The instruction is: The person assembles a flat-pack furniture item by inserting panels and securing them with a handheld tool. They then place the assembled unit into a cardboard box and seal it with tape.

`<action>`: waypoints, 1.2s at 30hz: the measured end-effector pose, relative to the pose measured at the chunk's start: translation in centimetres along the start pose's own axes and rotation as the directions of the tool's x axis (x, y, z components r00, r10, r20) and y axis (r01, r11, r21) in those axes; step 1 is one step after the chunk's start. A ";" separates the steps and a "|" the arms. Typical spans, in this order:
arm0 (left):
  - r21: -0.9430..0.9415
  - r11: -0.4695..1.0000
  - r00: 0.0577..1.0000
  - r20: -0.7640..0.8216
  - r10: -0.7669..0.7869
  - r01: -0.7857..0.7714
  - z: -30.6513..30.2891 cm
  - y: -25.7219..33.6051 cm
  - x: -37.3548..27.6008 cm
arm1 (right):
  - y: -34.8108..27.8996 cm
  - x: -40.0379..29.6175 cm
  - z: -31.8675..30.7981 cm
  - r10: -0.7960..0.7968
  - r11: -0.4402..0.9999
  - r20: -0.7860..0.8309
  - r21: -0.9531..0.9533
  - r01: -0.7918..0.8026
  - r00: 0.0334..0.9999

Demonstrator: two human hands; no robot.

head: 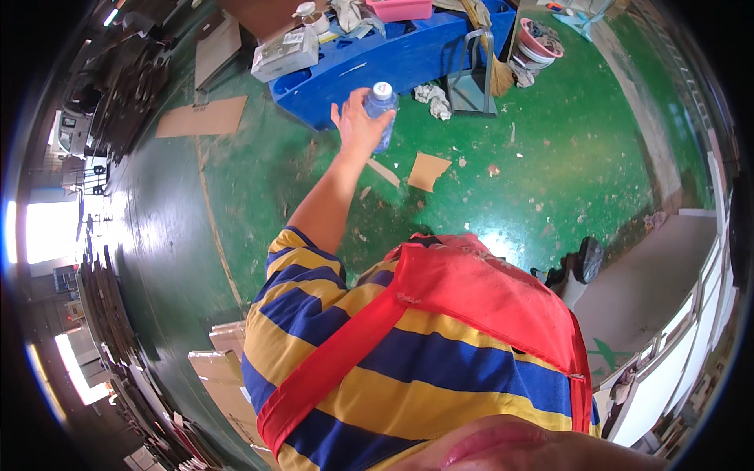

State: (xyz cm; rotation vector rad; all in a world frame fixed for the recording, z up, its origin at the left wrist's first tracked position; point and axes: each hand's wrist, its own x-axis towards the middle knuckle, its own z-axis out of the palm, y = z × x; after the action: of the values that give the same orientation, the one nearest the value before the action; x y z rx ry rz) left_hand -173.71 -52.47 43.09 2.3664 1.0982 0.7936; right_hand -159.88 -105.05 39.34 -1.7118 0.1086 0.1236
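Observation:
My left hand [361, 122] is stretched out ahead of me, its thumb and fingers around the upper part of a bluish clear plastic bottle [385, 109] with a white cap. The cap faces up towards the camera, and the hand hides part of the bottle's side. Behind the bottle is the near side of a large blue plastic container [353, 68]. My right hand is out of view. A red apron [471, 271] over a striped shirt covers my front.
A carton [285, 54] and a pink basin [400, 9] lie on the blue container. Beside it are a long-handled dustpan [470, 91], a broom [500, 78] and stacked buckets [533, 56]. Cardboard scraps [428, 172] lie on the green floor; a grey panel [654, 271] is at the right.

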 end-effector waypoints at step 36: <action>0.399 0.630 0.738 0.473 0.481 -0.667 34.2 -7.5 27.7 | -3.9 -9.3 17.5 0.545 0.827 -0.706 0.363 -0.430 0.453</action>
State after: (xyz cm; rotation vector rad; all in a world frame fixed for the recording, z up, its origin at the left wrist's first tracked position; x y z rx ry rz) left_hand -141.15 -30.49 21.94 3.2806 0.4080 0.2291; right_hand -168.87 -87.14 42.00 -1.4287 1.2824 -0.2341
